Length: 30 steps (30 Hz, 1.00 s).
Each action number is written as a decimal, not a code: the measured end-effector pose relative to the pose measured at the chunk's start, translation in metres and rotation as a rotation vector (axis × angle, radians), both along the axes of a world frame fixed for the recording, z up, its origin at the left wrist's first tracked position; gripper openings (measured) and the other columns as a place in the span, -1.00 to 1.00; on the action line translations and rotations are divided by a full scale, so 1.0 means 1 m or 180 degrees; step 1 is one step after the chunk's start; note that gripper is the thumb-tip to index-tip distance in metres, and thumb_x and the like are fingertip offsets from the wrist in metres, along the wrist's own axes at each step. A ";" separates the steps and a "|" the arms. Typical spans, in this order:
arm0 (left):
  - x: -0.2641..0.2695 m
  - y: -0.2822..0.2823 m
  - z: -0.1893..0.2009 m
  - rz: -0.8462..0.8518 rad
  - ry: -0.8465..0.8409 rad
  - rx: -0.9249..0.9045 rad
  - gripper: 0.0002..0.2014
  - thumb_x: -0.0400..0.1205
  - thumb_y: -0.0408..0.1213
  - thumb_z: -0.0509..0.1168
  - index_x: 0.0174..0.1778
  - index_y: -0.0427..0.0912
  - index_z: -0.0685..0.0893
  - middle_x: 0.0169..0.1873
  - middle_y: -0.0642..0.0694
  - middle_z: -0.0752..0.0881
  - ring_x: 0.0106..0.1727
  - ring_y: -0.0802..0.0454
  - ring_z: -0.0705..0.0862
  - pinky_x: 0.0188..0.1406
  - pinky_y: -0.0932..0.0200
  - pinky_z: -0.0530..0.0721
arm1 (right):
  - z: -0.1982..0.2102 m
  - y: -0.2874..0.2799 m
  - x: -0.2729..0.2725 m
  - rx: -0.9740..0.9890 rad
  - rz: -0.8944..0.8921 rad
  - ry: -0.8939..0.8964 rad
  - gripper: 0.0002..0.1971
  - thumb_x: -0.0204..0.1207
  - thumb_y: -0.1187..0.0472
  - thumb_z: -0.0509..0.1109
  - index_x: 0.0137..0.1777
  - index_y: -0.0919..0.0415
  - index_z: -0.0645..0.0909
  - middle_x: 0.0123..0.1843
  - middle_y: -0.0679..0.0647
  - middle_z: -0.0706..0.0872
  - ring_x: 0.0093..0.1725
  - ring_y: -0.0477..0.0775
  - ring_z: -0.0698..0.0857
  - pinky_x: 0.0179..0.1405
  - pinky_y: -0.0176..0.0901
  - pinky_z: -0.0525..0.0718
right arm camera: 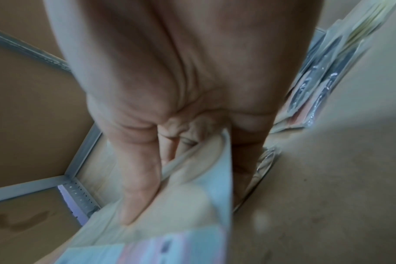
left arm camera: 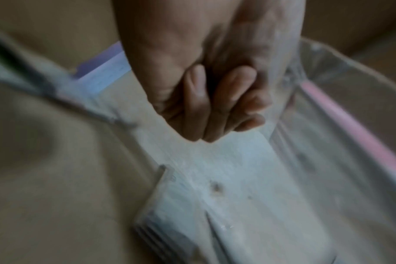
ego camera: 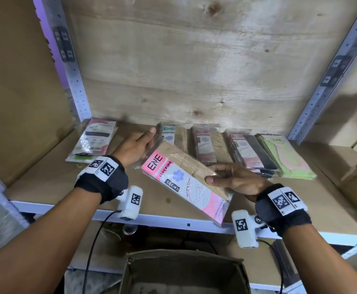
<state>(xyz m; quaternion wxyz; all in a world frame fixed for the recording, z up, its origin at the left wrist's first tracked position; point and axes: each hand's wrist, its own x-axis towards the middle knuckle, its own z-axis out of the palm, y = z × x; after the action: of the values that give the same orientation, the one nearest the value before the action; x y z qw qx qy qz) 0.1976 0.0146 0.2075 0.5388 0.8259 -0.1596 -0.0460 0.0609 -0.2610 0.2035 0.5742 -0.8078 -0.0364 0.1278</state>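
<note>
**Shelf** (ego camera: 46, 183): board floor on a grey metal frame, plywood back panel (ego camera: 194, 60) behind, perforated uprights at either side.

**Cardboard box** (ego camera: 184, 272): open-topped, below the shelf's front rail, under the hands.

**Packets along the back of the shelf:** loose stack (ego camera: 95, 139) at far left. Then, left to right, teal-headed packet (ego camera: 169, 132), beige packet (ego camera: 207, 145), dark packet (ego camera: 252, 153) and pale green packet (ego camera: 285, 158), side by side and partly overlapping.

**Stocking pack** (ego camera: 186, 181): flat, clear-wrapped, beige contents, pink card reading "ENE STOCKING". Held clear of the shelf floor, in front of the row, slanted. Header end up and to the left, foot end out over the front rail.

**Left hand** (ego camera: 135, 147): at the header corner of the stocking pack, fingers curled close together round the clear wrap. Blurred in the wrist view.

**Right hand** (ego camera: 235, 177): at the pack's right long edge, pinching it, thumb flat on the printed face, fingers pressed together underneath.
</note>
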 end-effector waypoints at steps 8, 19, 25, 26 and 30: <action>0.005 -0.001 -0.003 -0.0212 0.1297 -0.1379 -0.61 0.45 0.27 0.47 -0.37 0.00 0.70 -0.55 -0.08 0.58 -0.58 0.00 0.51 -0.56 0.20 0.48 | -0.004 0.005 0.004 0.0258 -0.0046 -0.0007 -0.81 0.58 0.38 0.42 0.10 0.12 0.72 -0.05 0.03 0.88 -0.17 -0.14 0.82 -0.36 -0.45 0.67; 0.009 -0.006 0.004 -0.0254 0.1720 -0.1997 -0.26 0.62 0.42 0.01 0.00 -0.19 0.78 -0.26 -0.15 0.81 -0.47 0.07 0.69 -0.56 0.32 0.63 | 0.000 0.001 0.005 0.1031 -0.0786 -0.0084 -0.78 0.57 0.33 0.39 0.20 0.32 0.65 0.24 0.46 0.69 0.10 0.31 0.69 0.08 0.06 0.61; -0.021 -0.047 -0.007 -0.1033 0.1685 -0.1120 -0.43 0.50 0.31 0.36 0.08 -0.15 0.79 -0.02 -0.24 0.84 -0.21 -0.06 0.82 -0.28 0.17 0.80 | 0.004 0.006 0.020 0.1675 -0.1485 -0.0324 -0.67 0.62 0.49 0.23 -0.31 0.15 0.60 -0.28 0.02 0.73 -0.19 0.00 0.69 -0.22 -0.32 0.67; -0.026 -0.054 -0.008 -0.1150 0.1586 -0.1094 -0.55 0.49 0.22 0.45 0.05 -0.09 0.81 -0.01 -0.22 0.84 -0.18 -0.04 0.82 -0.25 0.17 0.79 | 0.004 0.008 0.022 0.1659 -0.1532 -0.0364 -0.78 0.63 0.47 0.26 -0.19 0.23 0.61 -0.20 0.07 0.79 -0.12 0.06 0.72 -0.13 -0.29 0.71; -0.032 -0.072 -0.012 -0.1144 0.1197 -0.1234 -0.74 0.55 -0.26 0.52 0.15 -0.17 0.78 0.04 -0.16 0.85 -0.02 -0.04 0.84 -0.15 0.15 0.81 | 0.005 0.014 0.026 0.1548 -0.1715 -0.0386 -0.78 0.62 0.44 0.32 0.22 0.52 0.55 0.28 0.54 0.67 0.26 0.47 0.66 0.43 0.38 0.53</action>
<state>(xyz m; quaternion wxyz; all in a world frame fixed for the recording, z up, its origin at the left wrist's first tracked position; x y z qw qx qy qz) 0.1659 -0.0571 0.1957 0.6894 0.6435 -0.2064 -0.2609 0.0873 -0.2470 0.2090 0.7594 -0.6344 0.1145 -0.0885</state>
